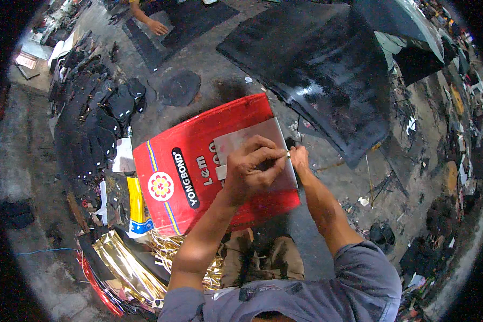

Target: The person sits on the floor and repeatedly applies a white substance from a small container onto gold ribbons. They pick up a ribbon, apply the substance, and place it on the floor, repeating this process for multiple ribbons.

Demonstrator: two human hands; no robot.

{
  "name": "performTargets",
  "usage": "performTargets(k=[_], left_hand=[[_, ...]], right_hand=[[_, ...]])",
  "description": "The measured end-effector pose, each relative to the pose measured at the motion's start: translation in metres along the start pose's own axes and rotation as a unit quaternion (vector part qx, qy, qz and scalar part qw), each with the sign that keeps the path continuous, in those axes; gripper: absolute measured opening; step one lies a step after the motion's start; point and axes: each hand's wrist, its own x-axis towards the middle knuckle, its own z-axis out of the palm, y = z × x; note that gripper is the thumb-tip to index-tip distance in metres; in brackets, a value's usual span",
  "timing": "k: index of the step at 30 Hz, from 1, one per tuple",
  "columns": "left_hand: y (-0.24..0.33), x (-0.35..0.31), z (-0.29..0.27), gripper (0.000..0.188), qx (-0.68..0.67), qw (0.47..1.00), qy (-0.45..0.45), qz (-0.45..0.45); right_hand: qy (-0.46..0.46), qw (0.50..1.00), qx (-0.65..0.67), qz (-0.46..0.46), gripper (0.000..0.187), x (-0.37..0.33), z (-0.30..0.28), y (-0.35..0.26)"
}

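Observation:
A large red box or tin (pixel 214 123) with printed markings lies before my knees. On its right part rests a pale grey sheet (pixel 247 134). Above this sheet my left hand (pixel 255 166) is closed in a pinch, thumb and forefinger together at a small whitish piece (pixel 288 154). My right hand (pixel 299 158) meets it there, at the right edge of the red box. Its fingers look curled, partly hidden, and what they hold is too small to make out. A small white patch (pixel 221 173) shows beside my left hand.
Black sheets (pixel 316 70) lie on the floor ahead and right. Many dark cut pieces with white tags (pixel 99 118) are piled at left. Gold foil strips (pixel 129 268) lie near my left arm. Another person's hand (pixel 156 28) rests on dark material at the far left.

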Motion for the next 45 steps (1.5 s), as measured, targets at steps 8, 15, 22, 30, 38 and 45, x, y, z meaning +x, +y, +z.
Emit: performTargets(k=[8,15,22,30,38,45], left_hand=[[0.001,0.0,-0.001,0.016,0.008,1.0,-0.016,-0.004],[0.0,0.001,-0.003,0.017,0.011,0.999,-0.026,0.018],[-0.004,0.004,0.0,0.016,-0.008,0.999,-0.039,0.016],[-0.001,0.0,-0.006,0.016,-0.006,0.999,-0.047,-0.018],[-0.008,-0.001,-0.013,0.022,0.005,0.991,-0.097,0.091],[-0.006,-0.003,-0.022,0.032,0.071,0.977,-0.127,0.153]], right_hand=[[-0.011,0.995,-0.066,-0.075,0.034,0.029,0.027,0.044],[-0.003,0.999,-0.045,-0.022,0.034,0.039,0.041,0.056],[-0.033,0.995,-0.078,-0.058,0.032,0.061,0.054,0.086],[-0.04,0.996,-0.075,-0.037,0.032,0.059,0.07,0.076],[-0.016,0.997,-0.074,-0.018,0.032,0.065,0.059,0.078],[-0.01,0.997,-0.071,-0.013,0.032,0.065,0.061,0.079]])
